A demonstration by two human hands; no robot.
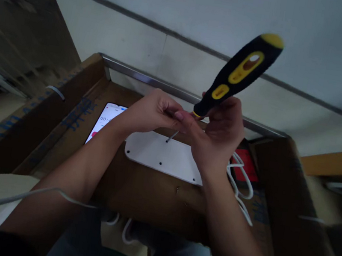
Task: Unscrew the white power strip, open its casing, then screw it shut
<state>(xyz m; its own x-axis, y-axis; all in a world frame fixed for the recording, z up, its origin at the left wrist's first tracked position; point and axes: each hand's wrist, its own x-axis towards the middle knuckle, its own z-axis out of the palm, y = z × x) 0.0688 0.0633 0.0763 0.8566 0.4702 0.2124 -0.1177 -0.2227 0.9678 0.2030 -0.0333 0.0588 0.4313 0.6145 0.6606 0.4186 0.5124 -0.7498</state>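
Note:
A long screwdriver (237, 78) with a black and yellow handle tilts up to the right. My right hand (222, 132) is closed around the lower end of its handle. The fingers of my left hand (162, 111) pinch at the shaft just below the handle, touching my right thumb; their tips are partly hidden. The shaft's tip meets a hole in a flat white casing (174, 161), which lies with several dark screw holes facing up. White cable (245, 189) loops beside its right end. A small screw (177, 189) lies on the cardboard in front of the casing.
Everything lies in a shallow cardboard box (145, 189) with raised side walls. A phone (105, 120) with a lit timer screen is left of the casing, partly behind my left forearm. A red object (246, 163) sits at the right, and a metal rail (140, 75) runs behind.

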